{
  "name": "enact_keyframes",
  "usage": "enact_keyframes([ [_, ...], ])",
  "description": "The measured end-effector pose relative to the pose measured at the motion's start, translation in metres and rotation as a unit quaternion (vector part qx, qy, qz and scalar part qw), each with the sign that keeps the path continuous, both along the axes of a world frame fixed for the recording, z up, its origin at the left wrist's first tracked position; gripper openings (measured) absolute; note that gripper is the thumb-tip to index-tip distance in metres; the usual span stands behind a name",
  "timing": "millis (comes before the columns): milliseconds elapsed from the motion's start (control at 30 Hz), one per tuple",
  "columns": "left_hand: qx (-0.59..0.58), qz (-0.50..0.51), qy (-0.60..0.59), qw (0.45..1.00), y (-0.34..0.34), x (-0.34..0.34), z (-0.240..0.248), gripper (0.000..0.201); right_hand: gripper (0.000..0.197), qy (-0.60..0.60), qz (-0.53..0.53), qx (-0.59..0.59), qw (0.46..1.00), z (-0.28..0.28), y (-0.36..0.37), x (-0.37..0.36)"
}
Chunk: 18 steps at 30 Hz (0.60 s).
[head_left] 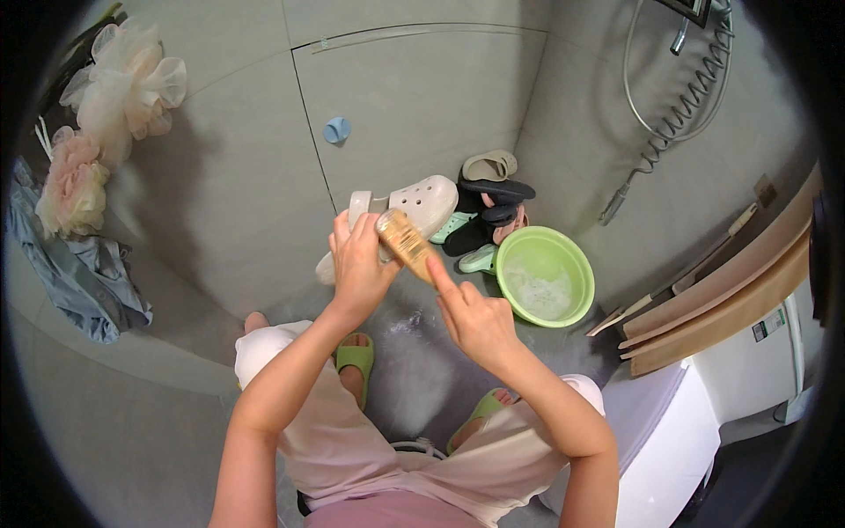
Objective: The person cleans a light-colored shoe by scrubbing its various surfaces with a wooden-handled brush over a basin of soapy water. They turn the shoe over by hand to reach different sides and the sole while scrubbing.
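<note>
My left hand (361, 268) is closed around the middle of a pale cream clog (424, 202) with holes in its toe. The clog's toe points to the upper right, and its heel end shows to the left of my wrist. In my right hand (480, 326) is a wooden scrubbing brush (405, 245), its back turned up and my index finger stretched along it. The brush head lies over the clog's side, close to my left fingers. Its bristles are hidden, so I cannot tell how firmly they touch.
A green basin (588, 275) with sudsy water stands on the floor to the right. Several shoes (502, 189) are heaped behind it. A coiled hose (695, 92) hangs on the right wall. Mesh bath puffs (128, 84) and blue cloth (84, 286) hang at left. Green slippers (356, 352) are on my feet.
</note>
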<state>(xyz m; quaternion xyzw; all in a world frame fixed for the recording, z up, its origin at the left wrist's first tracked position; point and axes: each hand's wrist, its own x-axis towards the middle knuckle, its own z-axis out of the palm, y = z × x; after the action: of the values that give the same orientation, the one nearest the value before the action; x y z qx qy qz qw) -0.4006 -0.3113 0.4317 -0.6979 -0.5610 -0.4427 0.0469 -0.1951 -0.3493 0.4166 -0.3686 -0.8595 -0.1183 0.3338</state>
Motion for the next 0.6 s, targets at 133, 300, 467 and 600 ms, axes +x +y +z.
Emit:
enact_keyframes([
  [133, 0.003, -0.008, 0.017, 1.0, 0.0, 0.003, 0.002, 0.053, 0.07, 0.096, -0.048, 0.027, 0.994, 0.006, 0.027, 0.018],
  [300, 0.047, 0.004, 0.073, 0.996, 0.001, 0.005, 0.001, 0.055, 0.072, 0.047, -0.023, -0.009, 0.999, -0.007, 0.0, 0.006],
  [467, 0.082, 0.003, 0.105, 0.991, -0.005, 0.005, 0.01, 0.054, 0.067, 0.112, -0.066, -0.011, 0.991, 0.01, 0.018, 0.023],
  [600, 0.083, 0.003, 0.121, 0.989, -0.005, 0.004, 0.006, 0.056, 0.069, 0.071, -0.029, -0.028, 0.997, 0.005, 0.001, 0.02],
])
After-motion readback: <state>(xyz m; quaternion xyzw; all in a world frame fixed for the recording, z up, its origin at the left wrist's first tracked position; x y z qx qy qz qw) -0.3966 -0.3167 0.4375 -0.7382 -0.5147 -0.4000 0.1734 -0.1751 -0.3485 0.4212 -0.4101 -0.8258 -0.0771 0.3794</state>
